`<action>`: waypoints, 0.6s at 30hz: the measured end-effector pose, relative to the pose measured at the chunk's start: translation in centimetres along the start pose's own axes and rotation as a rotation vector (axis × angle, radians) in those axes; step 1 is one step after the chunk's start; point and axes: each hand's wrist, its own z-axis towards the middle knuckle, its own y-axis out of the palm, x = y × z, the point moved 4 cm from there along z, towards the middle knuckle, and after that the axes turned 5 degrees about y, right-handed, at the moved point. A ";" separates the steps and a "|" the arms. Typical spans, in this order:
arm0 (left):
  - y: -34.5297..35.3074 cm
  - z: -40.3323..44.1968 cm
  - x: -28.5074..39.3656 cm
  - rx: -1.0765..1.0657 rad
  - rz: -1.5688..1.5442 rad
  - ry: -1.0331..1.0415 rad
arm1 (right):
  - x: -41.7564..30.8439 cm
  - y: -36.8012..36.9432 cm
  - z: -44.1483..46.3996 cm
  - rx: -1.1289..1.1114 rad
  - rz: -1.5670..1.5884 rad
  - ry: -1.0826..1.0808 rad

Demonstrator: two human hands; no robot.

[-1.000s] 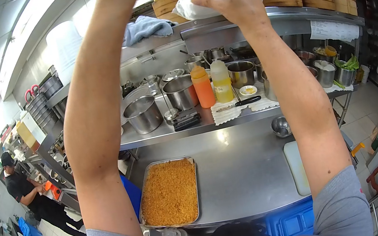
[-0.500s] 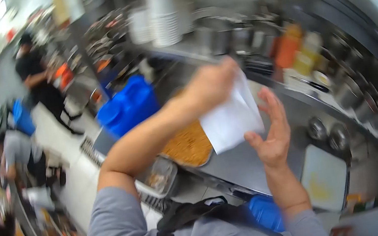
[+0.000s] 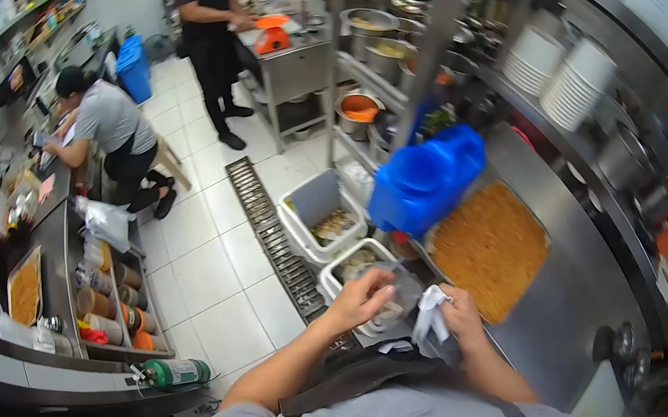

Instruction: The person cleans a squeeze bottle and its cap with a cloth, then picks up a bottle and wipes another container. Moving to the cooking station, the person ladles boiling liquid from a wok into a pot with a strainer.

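Note:
My right hand (image 3: 462, 316) is closed around a crumpled white sheet (image 3: 430, 309), paper or thin plastic, which hangs down in front of my apron. To its left, my left hand (image 3: 360, 301) has its fingers curled in, with the thumb close to the fingertips. A piece of clear plastic (image 3: 405, 287) lies against those fingertips; its exact shape is hard to make out. Below the left hand is a white tub (image 3: 333, 279) with pale food pieces in it. A tray of orange-brown food (image 3: 491, 248) sits on the steel counter, beyond my right hand.
A blue plastic jug (image 3: 426, 180) stands at the tray's far left corner. Another tub (image 3: 302, 230) sits by the floor drain (image 3: 261, 221). Stacked white bowls (image 3: 578, 84) fill the shelf at right. One person sits at the left counter; another stands at the back table.
My view has swung left. Both hands have come down and closer to my body. The white sheet, spread out from my left hand before, is now bunched in my right.

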 end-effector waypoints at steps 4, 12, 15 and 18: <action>-12.2 -8.8 -7.4 0.175 0.321 -0.295 | 1.2 6.5 5.7 -0.137 -0.267 0.019; -27.9 -18.4 -7.3 0.567 0.436 -0.607 | 10.3 20.4 13.9 -0.521 -0.738 0.129; -31.7 -16.0 -7.2 0.515 0.329 -0.618 | 9.9 25.5 17.2 -0.589 -0.686 0.107; -37.0 -12.0 -8.8 0.391 0.437 -0.580 | 8.4 30.6 23.0 -0.614 -0.650 0.060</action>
